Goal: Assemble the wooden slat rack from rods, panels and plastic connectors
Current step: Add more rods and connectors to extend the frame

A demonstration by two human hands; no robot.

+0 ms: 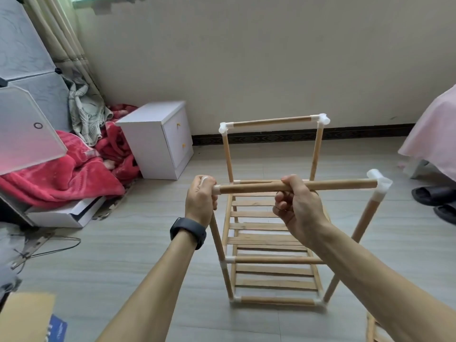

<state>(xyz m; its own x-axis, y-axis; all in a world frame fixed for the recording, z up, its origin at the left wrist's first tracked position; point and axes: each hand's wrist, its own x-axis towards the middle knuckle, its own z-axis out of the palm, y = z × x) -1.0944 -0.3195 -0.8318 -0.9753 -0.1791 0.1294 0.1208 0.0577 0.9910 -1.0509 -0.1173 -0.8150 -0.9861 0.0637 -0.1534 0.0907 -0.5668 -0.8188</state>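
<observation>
Left hand (201, 198): clenched over the white plastic connector (216, 189) at the near left top corner, apparently to steady the left upright (218, 243) beneath it. Right hand (298, 206): fingers curled round the near top rod (345, 185) at mid-length, likely to press its left end into that connector. Rod's right end: seated in a second corner connector (380, 183) atop the right upright (365, 218). Rack (276, 259): standing on the floor (123, 243), slat panels (274, 270) fitted lower down, far top rod (271, 121) already joined. White cabinet (158, 139): far left, well apart.
</observation>
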